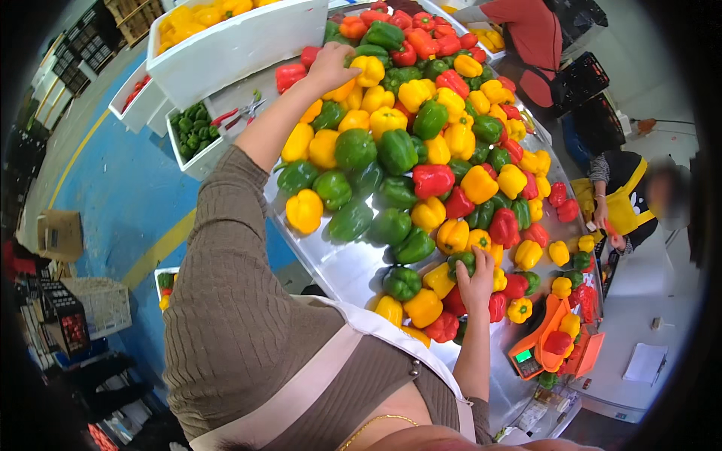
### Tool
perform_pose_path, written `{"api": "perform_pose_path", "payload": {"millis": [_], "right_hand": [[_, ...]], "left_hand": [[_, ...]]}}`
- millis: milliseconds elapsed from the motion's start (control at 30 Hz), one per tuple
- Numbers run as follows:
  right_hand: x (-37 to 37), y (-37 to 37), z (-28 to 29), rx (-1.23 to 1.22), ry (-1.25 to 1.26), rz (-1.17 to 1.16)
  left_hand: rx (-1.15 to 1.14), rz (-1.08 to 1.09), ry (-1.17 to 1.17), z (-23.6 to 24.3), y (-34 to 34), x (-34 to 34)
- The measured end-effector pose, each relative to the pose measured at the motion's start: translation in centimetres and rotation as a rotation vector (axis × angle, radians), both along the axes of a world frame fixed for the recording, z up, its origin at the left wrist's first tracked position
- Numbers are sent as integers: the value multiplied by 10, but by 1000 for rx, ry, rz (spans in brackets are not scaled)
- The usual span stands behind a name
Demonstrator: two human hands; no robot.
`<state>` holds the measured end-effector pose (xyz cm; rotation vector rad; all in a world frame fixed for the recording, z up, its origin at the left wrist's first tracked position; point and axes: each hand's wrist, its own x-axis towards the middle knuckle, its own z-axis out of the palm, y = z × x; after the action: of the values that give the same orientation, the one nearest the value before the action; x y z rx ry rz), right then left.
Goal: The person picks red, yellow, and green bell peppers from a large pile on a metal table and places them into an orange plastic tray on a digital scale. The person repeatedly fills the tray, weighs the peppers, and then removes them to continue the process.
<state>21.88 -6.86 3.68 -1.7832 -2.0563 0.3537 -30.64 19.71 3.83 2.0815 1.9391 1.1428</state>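
A big heap of red, yellow and green bell peppers covers a shiny metal table before me. My left hand reaches over its far left part, thumb and fingers spread, beside a yellow bell pepper. Whether it presses on a pepper there I cannot tell. Closer to my body, my right hand has thumb and fingers around a small green bell pepper. Yellow peppers lie beside it, among them a yellow bell pepper, and red ones lie under the wrist.
A white foam box of yellow peppers stands far left. Red-handled pruners lie near a crate of green peppers. An orange scale holding peppers stands at right. Two people work across the table, one in a yellow apron.
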Motion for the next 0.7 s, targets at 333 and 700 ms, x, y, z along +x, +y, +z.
{"api": "perform_pose_path", "payload": {"millis": [333,700], "right_hand": [[-43,35,-11,43,-125,-143],[-36,29,-20,225,-23,-166]], "left_hand": [[-214,173,266,26,152,54],[-232,212,270,18,193,58]]}}
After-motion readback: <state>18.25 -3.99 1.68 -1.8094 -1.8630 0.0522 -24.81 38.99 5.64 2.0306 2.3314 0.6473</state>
